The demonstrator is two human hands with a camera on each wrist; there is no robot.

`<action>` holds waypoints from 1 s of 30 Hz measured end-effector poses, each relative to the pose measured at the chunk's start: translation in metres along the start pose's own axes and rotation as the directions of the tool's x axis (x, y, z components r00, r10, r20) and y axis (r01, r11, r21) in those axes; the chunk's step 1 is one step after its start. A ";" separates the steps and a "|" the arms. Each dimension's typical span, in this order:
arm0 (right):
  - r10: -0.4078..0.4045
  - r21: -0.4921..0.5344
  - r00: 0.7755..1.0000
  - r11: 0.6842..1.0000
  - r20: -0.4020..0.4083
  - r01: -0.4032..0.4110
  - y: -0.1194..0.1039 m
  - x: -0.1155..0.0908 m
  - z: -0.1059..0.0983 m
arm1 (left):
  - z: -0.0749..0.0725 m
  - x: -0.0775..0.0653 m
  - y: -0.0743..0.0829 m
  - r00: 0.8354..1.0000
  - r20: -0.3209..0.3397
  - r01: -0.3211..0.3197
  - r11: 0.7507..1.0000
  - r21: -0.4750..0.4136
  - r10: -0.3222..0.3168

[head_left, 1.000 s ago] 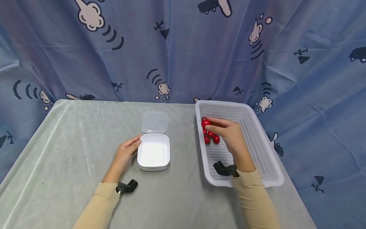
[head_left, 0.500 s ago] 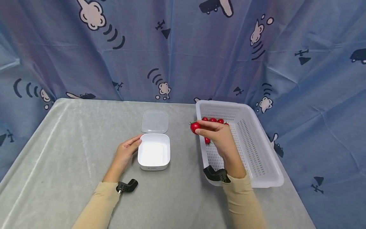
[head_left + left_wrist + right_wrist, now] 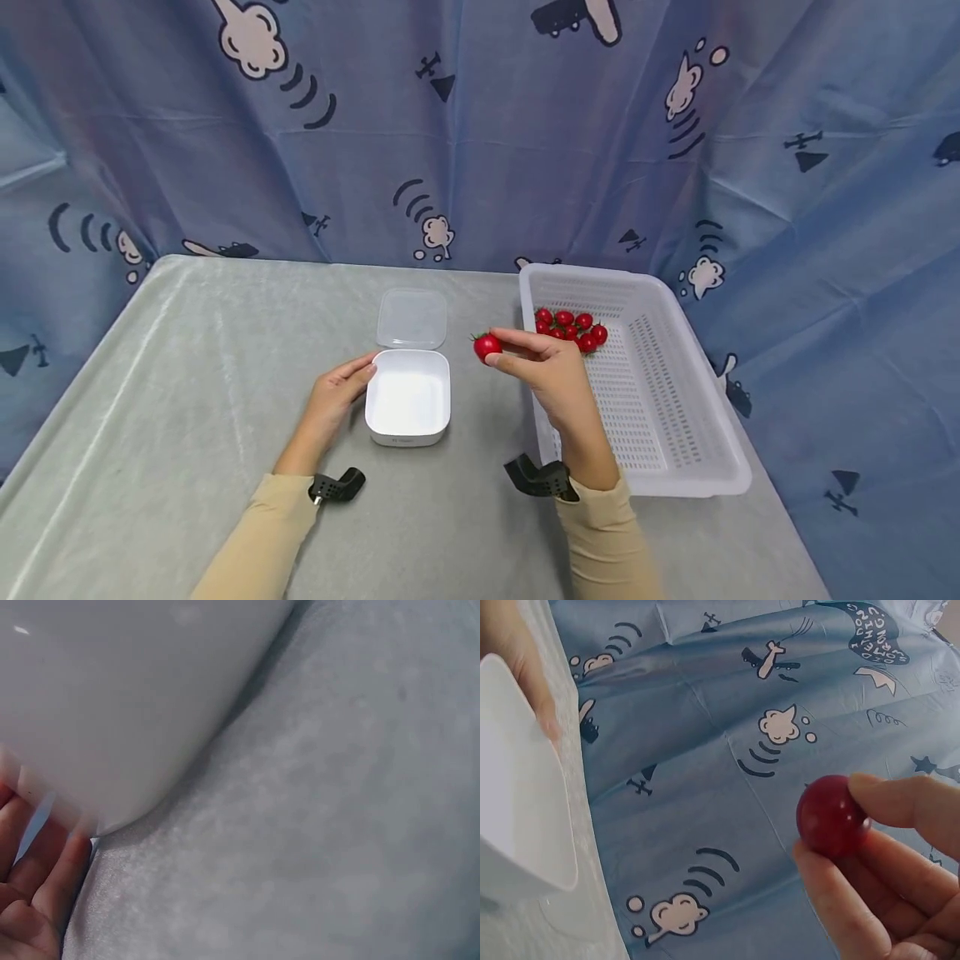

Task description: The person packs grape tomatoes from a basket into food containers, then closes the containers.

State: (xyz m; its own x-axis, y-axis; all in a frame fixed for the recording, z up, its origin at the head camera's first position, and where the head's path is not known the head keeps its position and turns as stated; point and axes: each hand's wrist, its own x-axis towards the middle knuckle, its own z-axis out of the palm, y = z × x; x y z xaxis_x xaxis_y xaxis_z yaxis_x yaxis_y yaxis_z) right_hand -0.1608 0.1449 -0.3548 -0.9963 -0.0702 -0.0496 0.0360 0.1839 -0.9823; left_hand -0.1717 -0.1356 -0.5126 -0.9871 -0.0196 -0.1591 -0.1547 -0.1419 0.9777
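1 tomato (image 3: 487,347), pinched between thumb and fingertips of the right hand (image 3: 551,367). Over the last 1 s it has come past the basket (image 3: 686,483)'s left wall; now held above the desk (image 3: 187,417), between basket and box (image 3: 407,440). Work reads as mid-carry. Right hand slants across that wall in head view, fingers pointing left. Left hand (image 3: 337,396): fingers nearly straight, touching box's left side. Loose tomatoes (image 3: 584,321) toward basket's far-left corner. Clear lid (image 3: 412,317) behind box, toward desk's far edge.
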 end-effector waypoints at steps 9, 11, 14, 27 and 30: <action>0.014 0.031 1.000 0.999 0.000 -0.014 -0.001 0.000 0.015 | 0.001 0.000 0.003 1.000 -0.008 0.001 1.000 0.002 -0.001; 0.022 0.037 1.000 0.999 0.003 -0.022 -0.001 0.000 0.018 | 0.001 0.000 0.003 1.000 -0.003 0.001 1.000 0.013 -0.001; 0.031 0.035 0.999 0.999 0.017 -0.031 0.002 0.000 0.022 | 0.001 -0.001 0.002 1.000 0.001 0.000 1.000 0.020 0.000; 0.043 0.084 0.998 0.995 0.042 -0.046 0.016 0.004 0.038 | 0.002 0.002 -0.001 1.000 -0.003 -0.001 1.000 0.001 0.001; 0.041 0.089 0.999 0.995 0.030 -0.044 0.019 0.006 0.042 | 0.002 0.002 -0.001 1.000 -0.004 -0.009 1.000 -0.001 0.009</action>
State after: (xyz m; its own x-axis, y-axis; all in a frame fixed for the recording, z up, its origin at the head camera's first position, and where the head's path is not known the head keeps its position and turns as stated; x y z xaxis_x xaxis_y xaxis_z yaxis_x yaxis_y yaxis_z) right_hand -0.1626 0.1066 -0.3813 -0.9912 -0.0918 -0.0957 0.0866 0.0992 -0.9913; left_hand -0.1736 -0.1334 -0.5135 -0.9882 -0.0245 -0.1511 -0.1462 -0.1425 0.9789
